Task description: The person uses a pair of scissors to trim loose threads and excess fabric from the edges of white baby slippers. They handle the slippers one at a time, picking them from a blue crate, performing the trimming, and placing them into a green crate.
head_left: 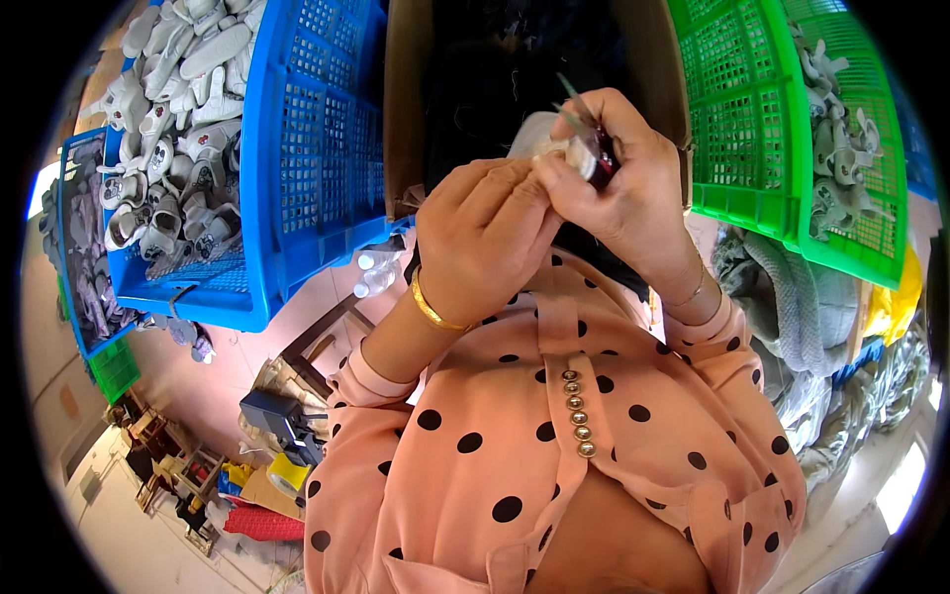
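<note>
Both of my hands meet in front of my chest, over the open cardboard box. My left hand (483, 220) is closed, its fingers pinching a small whitish shoe (532, 135), which is mostly hidden behind the hands. Wrapped in my right hand (633, 170) is a pair of thread snips (602, 156) with a dark red handle. Their thin blades point up and away from me, beside the shoe. The fingertips of the two hands touch or nearly touch at the shoe. Whether the blades touch anything is not clear.
A blue crate (322, 148) heaped with small pale shoes (183, 129) stands to the left. On the right is a green crate (747, 119) with more shoes. The cardboard box (401, 119) between them has a dark inside. Plastic bottles (377, 272) stand beyond my left wrist.
</note>
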{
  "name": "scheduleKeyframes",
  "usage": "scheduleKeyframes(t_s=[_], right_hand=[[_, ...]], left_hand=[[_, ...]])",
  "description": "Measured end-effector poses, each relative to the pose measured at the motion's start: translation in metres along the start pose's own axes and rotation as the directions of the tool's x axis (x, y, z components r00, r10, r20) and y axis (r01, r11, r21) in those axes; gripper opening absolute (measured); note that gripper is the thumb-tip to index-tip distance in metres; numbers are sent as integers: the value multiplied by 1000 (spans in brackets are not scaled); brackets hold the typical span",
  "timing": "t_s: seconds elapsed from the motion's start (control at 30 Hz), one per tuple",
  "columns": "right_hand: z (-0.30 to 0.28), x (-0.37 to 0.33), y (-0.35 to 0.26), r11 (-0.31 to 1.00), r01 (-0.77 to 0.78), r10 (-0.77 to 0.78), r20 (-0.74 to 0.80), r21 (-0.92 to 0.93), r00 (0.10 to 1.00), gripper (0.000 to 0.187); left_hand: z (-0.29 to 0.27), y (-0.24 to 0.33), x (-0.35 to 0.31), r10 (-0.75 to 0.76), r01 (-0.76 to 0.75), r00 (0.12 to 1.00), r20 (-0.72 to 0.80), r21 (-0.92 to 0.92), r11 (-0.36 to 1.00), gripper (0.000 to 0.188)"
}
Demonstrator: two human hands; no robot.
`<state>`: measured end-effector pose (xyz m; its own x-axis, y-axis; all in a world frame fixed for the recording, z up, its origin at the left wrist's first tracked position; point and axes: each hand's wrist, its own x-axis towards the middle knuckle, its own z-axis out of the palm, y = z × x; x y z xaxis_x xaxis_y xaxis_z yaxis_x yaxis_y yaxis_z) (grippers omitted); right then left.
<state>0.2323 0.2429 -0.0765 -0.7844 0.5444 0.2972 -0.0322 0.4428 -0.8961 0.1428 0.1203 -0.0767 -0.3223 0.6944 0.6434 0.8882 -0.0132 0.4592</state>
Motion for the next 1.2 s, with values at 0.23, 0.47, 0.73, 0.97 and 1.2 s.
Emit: scheduleKeyframes(t_s=[0.23, 0.47, 0.73, 0.97, 1.2], right_hand=[[-42, 18, -1, 886, -125, 22, 229, 447, 973, 11], [-35, 26, 7, 923, -132, 93, 121, 363, 988, 22], [-44, 23, 23, 957, 70, -58, 52, -280, 997, 25], [-61, 14, 21, 978, -167, 151, 124, 125, 981, 26], [-33, 6, 6, 995, -74, 84, 166, -61, 983, 11]], left_hand=[[-5, -12, 18, -285, 287, 957, 55, -309, 907, 37], [-9, -3, 20, -402, 641, 766, 502, -538, 548, 16], [-2, -5, 11, -468, 587, 807, 361, -579, 565, 18], [-7, -4, 7, -538, 656, 738, 408, -620, 431, 19], [-7, 1, -5, -498, 644, 764, 410, -517, 564, 18]])
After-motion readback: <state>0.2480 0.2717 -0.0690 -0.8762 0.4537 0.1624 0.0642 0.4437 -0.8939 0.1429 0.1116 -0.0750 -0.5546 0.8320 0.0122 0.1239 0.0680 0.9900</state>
